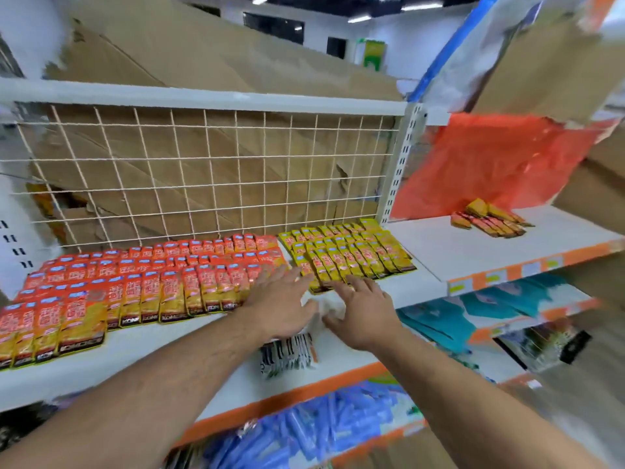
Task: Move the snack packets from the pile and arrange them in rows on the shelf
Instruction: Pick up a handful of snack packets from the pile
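While both my arms reach forward, the white shelf (169,346) with its orange front edge spreads widest before me, backed by a wire grid (203,170) with torn cardboard (169,62) behind it. Its left part is filled with red-and-yellow snack packets (152,282) in overlapping rows from the near edge to the far side. Each has white characters too blurred for me to read and a black band at the bottom where I can make out "KON". Right of them, yellow packets (351,255) lie in shorter rows toward the far side, their print unreadable. My left hand (280,306) and my right hand (365,313) are side by side at the near end of the gap between these two blocks, fingers straight and spread, gripping nothing. Whether they touch what lies under them I cannot tell. Beneath them, near the shelf's front, lie white packets (287,357) with black stripes. On the neighbouring shelf (456,252) to the right sits a small pile (490,220) of orange and yellow packets.
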`<state>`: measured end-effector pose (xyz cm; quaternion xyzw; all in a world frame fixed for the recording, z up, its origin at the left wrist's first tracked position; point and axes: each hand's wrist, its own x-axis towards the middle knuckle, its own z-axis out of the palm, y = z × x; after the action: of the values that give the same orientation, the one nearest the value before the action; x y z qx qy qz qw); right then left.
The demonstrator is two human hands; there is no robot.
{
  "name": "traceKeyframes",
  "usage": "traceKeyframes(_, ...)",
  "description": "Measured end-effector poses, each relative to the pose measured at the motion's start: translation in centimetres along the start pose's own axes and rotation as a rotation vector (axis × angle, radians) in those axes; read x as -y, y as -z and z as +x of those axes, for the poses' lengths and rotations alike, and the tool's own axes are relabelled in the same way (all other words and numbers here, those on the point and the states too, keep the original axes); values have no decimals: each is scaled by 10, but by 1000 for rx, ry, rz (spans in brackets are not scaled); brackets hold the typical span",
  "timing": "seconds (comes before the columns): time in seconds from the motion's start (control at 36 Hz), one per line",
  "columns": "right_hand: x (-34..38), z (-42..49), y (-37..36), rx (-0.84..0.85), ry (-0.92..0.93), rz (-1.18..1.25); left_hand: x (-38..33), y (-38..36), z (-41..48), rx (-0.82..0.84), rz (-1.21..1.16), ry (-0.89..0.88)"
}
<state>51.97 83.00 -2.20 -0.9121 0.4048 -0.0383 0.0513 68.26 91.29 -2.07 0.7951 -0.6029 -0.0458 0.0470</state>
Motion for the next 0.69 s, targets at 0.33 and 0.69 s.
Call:
traceKeyframes(0.33, -170, -33, 28, -17, -137, 46, -147, -23, 63, 12, 67, -130)
traceKeyframes(0.69, -301, -3, 34, 5, -325, 39, -253, -47, 190, 67, 23, -289)
